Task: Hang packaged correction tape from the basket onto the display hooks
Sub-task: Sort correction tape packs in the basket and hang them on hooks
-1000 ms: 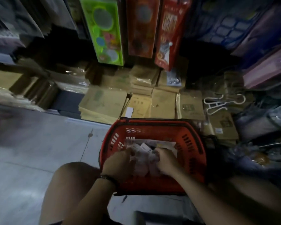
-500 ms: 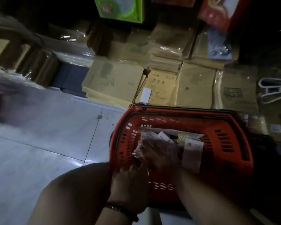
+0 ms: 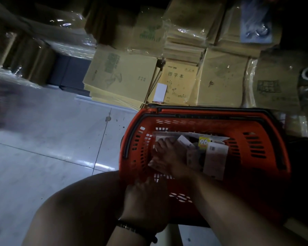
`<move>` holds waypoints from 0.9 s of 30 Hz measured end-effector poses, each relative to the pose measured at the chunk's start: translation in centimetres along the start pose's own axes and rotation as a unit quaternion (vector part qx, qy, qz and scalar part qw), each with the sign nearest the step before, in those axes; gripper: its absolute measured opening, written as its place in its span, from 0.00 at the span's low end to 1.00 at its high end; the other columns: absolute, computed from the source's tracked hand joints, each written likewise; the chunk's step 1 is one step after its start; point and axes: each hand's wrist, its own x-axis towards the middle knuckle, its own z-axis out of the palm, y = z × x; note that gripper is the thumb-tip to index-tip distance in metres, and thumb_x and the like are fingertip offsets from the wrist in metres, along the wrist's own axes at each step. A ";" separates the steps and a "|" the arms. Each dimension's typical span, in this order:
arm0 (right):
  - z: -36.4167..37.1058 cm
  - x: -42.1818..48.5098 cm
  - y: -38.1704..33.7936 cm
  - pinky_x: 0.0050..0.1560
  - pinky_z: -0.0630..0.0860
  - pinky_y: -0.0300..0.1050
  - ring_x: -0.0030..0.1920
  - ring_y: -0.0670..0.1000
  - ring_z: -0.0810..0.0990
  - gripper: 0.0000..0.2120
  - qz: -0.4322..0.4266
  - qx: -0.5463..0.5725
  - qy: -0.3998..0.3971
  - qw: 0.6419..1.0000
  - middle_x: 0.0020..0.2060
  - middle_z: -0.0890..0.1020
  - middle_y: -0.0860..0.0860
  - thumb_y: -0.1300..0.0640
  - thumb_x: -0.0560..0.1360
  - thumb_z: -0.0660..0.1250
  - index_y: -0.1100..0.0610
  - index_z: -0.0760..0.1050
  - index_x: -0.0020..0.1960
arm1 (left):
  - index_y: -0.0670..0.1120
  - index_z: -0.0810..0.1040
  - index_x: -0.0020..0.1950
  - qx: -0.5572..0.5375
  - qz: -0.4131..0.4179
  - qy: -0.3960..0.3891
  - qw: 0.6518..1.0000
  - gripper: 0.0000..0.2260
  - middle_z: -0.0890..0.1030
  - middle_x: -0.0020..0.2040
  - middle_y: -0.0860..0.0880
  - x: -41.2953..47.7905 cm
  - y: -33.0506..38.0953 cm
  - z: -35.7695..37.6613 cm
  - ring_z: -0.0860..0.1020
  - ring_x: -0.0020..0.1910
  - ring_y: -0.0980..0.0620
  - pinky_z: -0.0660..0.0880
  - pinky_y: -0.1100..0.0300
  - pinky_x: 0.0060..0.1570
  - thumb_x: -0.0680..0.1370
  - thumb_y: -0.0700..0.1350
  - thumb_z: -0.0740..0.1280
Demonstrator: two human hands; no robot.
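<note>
Steadying the red basket (image 3: pixel 256 125) at its near wall, the left hand (image 3: pixel 146 197) shows no clear grip. The right hand (image 3: pixel 169 157) lies on correction tape packs (image 3: pixel 214 157), grip unclear. Best to pinch one pack's card edge.

The basket (image 3: pixel 256 125) is bright orange-red, with a black rim and rows of short slots patterning its walls. The packs (image 3: pixel 214 158) inside are mostly white and pale grey; one label (image 3: pixel 204 143) is yellow with white digits. The floor (image 3: pixel 52 139) is pale grey tile, glossy, speckled with dark spots. The notebooks (image 3: pixel 121 77) are tan-yellow with faded green print, one (image 3: pixel 180 80) printed with black characters. A tag (image 3: pixel 161 91) is plain white. The wristband (image 3: pixel 135 229) is black.
</note>
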 end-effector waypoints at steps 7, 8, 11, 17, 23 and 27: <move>-1.0 -3.2 -1.2 0.54 0.79 0.53 0.54 0.56 0.83 0.11 0.061 0.107 0.026 0.992 0.51 0.85 0.51 0.46 0.67 0.80 0.49 0.87 0.47 | 0.57 0.62 0.81 0.028 0.021 0.051 0.998 0.26 0.80 0.70 0.52 -1.0 0.7 0.3 0.82 0.66 0.47 0.79 0.51 0.65 0.84 0.56 0.65; -1.5 -4.3 -1.1 0.52 0.80 0.54 0.52 0.56 0.84 0.12 0.071 0.128 0.037 0.989 0.50 0.85 0.52 0.46 0.66 0.81 0.50 0.87 0.46 | 0.57 0.64 0.79 0.033 0.022 0.049 0.998 0.25 0.80 0.70 0.52 -0.8 0.6 0.3 0.81 0.66 0.47 0.79 0.50 0.65 0.84 0.57 0.66; -1.5 -6.6 -0.6 0.55 0.79 0.55 0.54 0.56 0.83 0.09 0.084 0.122 0.051 0.988 0.51 0.86 0.51 0.48 0.73 0.75 0.52 0.85 0.50 | 0.54 0.68 0.77 0.020 -0.003 0.041 0.999 0.21 0.80 0.69 0.49 -0.8 0.7 0.1 0.82 0.65 0.44 0.81 0.48 0.62 0.84 0.54 0.66; -3.2 -10.8 1.2 0.54 0.76 0.53 0.51 0.55 0.83 0.14 0.109 0.150 0.123 0.975 0.49 0.85 0.49 0.45 0.71 0.77 0.49 0.83 0.54 | 0.56 0.73 0.72 -0.028 -0.002 0.040 0.999 0.21 0.82 0.66 0.50 -0.6 -0.5 0.5 0.83 0.64 0.45 0.80 0.45 0.65 0.82 0.62 0.59; -10.5 -18.1 3.6 0.64 0.69 0.54 0.64 0.55 0.77 0.21 0.092 0.189 0.257 0.943 0.58 0.80 0.44 0.34 0.81 0.56 0.44 0.81 0.60 | 0.56 0.77 0.66 -0.201 -0.010 0.139 0.969 0.15 0.84 0.62 0.49 0.0 -1.3 -1.2 0.83 0.58 0.48 0.81 0.44 0.62 0.85 0.60 0.58; -15.1 -23.6 3.5 0.65 0.71 0.55 0.69 0.56 0.75 0.21 0.077 0.230 0.347 0.906 0.67 0.78 0.49 0.58 0.77 0.70 0.44 0.80 0.68 | 0.53 0.77 0.72 -0.356 0.015 0.183 0.916 0.21 0.81 0.67 0.48 -2.0 0.0 -2.2 0.80 0.62 0.47 0.75 0.49 0.65 0.86 0.62 0.58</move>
